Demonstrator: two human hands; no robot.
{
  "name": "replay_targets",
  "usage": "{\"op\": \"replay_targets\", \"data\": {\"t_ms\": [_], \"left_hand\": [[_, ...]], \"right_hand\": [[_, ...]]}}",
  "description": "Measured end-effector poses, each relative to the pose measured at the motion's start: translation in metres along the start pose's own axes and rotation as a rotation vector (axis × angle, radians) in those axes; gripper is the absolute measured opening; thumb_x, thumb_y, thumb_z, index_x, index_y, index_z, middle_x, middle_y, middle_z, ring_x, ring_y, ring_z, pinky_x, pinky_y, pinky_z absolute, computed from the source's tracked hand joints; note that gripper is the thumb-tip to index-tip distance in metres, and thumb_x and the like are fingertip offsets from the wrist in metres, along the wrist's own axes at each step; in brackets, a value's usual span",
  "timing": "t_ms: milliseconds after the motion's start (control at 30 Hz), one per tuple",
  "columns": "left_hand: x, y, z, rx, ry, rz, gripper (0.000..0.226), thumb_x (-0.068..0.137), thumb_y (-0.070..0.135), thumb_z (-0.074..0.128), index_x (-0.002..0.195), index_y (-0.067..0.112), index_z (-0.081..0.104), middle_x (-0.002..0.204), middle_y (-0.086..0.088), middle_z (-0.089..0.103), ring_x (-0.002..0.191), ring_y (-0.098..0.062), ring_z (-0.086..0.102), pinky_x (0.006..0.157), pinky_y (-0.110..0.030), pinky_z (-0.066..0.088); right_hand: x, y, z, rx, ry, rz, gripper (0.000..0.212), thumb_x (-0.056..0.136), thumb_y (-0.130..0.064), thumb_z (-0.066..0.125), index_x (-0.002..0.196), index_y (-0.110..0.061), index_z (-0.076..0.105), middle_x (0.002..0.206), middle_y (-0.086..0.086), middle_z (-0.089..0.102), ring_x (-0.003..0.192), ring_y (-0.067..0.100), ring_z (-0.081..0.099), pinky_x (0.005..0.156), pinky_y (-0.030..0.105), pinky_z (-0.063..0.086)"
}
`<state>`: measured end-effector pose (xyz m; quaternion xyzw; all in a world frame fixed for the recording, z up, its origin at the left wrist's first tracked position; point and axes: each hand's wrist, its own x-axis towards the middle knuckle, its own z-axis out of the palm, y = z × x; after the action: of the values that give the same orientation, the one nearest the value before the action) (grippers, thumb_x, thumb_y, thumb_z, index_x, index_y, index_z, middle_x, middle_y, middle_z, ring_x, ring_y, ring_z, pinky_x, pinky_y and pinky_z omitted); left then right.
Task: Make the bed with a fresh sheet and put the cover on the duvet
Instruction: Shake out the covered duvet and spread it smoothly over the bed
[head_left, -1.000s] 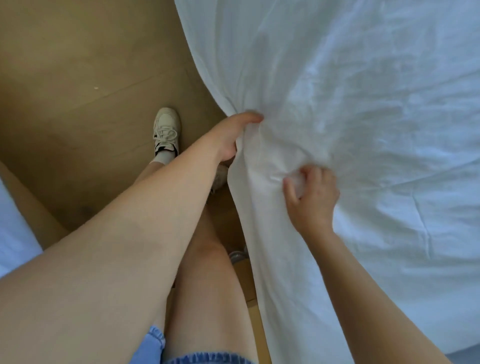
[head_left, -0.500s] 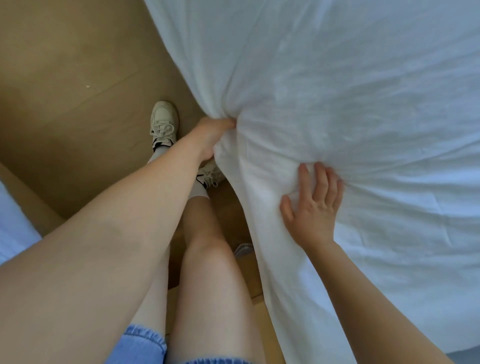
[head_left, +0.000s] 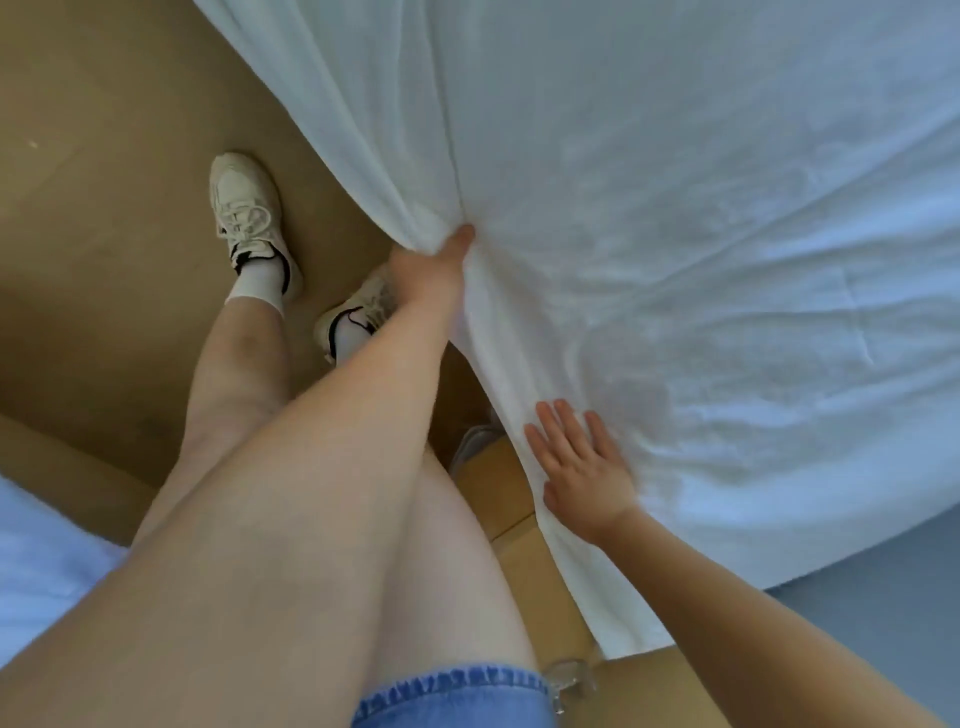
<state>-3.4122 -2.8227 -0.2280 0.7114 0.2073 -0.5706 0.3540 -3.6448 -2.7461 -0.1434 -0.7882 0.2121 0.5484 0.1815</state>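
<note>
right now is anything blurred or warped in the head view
Head view: right hand looks slightly motion-blurred against the sheet; left hand gripping the sheet is sharper; the wide-angle lens makes the near left forearm loom large; light is soft, with no glare.

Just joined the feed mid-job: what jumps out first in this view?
The white sheet fills the upper right, its edge hanging toward the brown floor. The left hand grips a bunched fold of it mid-frame; the right hand lies flat on the sheet lower down.

One sheet (head_left: 675, 208), two hands (head_left: 435, 266) (head_left: 583, 474), two shoes (head_left: 243, 208) (head_left: 358, 318)
</note>
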Motion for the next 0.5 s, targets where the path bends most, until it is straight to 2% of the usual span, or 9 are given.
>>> {"op": "replay_targets", "data": {"t_ms": [33,67,100,133,200,267,367,433,500], "left_hand": [[-0.013,-0.015,0.011,-0.028,-0.025,-0.034,0.036,0.077,0.027,0.078,0.105,0.022,0.056,0.097,0.008,0.062,0.09,-0.012,0.06,0.076,-0.023,0.052],[-0.03,-0.032,0.019,-0.009,-0.082,-0.09,0.046,0.076,0.028,0.077,0.114,0.022,0.052,0.107,0.007,0.062,0.097,-0.014,0.058,0.083,-0.029,0.051],[-0.048,-0.049,0.024,0.041,-0.153,-0.16,0.058,0.075,0.03,0.078,0.124,0.021,0.048,0.116,0.005,0.06,0.102,-0.015,0.057,0.084,-0.03,0.049],[-0.063,-0.065,0.025,0.094,-0.216,-0.233,0.07,0.073,0.031,0.079,0.131,0.02,0.043,0.121,0.002,0.059,0.105,-0.016,0.056,0.084,-0.03,0.048],[-0.082,-0.092,0.026,0.159,-0.282,-0.365,0.083,0.071,0.031,0.081,0.139,0.02,0.035,0.127,0.0,0.056,0.112,-0.019,0.054,0.095,-0.035,0.046],[-0.095,-0.11,0.027,0.216,-0.345,-0.443,0.087,0.07,0.03,0.081,0.142,0.021,0.032,0.127,0.001,0.057,0.113,-0.018,0.054,0.099,-0.037,0.043],[-0.12,-0.136,0.04,0.29,-0.448,-0.509,0.074,0.073,0.025,0.079,0.137,0.017,0.042,0.119,0.001,0.064,0.102,-0.014,0.062,0.078,-0.027,0.05],[-0.134,-0.148,0.048,0.364,-0.45,-0.527,0.062,0.074,0.022,0.078,0.129,0.013,0.052,0.117,-0.003,0.067,0.099,-0.016,0.065,0.073,-0.028,0.053],[-0.142,-0.153,0.054,0.445,-0.4,-0.49,0.047,0.077,0.018,0.076,0.12,0.008,0.06,0.113,-0.008,0.068,0.096,-0.02,0.067,0.08,-0.033,0.054]], "right_hand": [[-0.005,-0.003,0.002,0.036,0.063,0.042,0.072,0.091,-0.032,0.046,0.15,-0.012,0.011,0.154,0.013,-0.014,0.142,0.029,-0.019,0.114,0.047,-0.018],[-0.01,-0.007,0.003,0.089,0.144,0.091,0.07,0.081,-0.03,0.062,0.144,-0.011,0.036,0.155,0.014,0.017,0.144,0.03,0.012,0.116,0.048,0.006],[-0.015,-0.011,0.008,0.142,0.25,0.128,0.065,0.071,-0.024,0.071,0.132,-0.01,0.054,0.145,0.014,0.042,0.136,0.031,0.037,0.111,0.049,0.026],[-0.021,-0.015,0.014,0.193,0.359,0.164,0.057,0.067,-0.018,0.071,0.123,-0.009,0.063,0.135,0.014,0.054,0.126,0.032,0.05,0.103,0.051,0.037],[-0.034,-0.025,0.027,0.303,0.524,0.261,0.044,0.072,-0.012,0.055,0.114,-0.008,0.068,0.123,0.016,0.062,0.113,0.035,0.06,0.097,0.048,0.045],[-0.046,-0.036,0.04,0.436,0.625,0.401,0.043,0.07,-0.011,0.049,0.109,-0.01,0.069,0.11,0.016,0.066,0.097,0.034,0.065,0.086,0.042,0.046],[-0.067,-0.05,0.061,0.636,0.631,0.708,0.03,0.07,-0.017,0.054,0.096,-0.008,0.066,0.09,0.013,0.061,0.073,0.032,0.058,0.062,0.035,0.043],[-0.08,-0.06,0.076,0.774,0.574,0.977,0.025,0.074,-0.019,0.056,0.093,-0.005,0.065,0.092,0.014,0.062,0.075,0.033,0.058,0.061,0.036,0.044],[-0.088,-0.071,0.091,0.956,0.471,1.175,0.034,0.078,-0.015,0.062,0.11,-0.004,0.063,0.113,0.015,0.061,0.095,0.037,0.057,0.066,0.042,0.046]]}}
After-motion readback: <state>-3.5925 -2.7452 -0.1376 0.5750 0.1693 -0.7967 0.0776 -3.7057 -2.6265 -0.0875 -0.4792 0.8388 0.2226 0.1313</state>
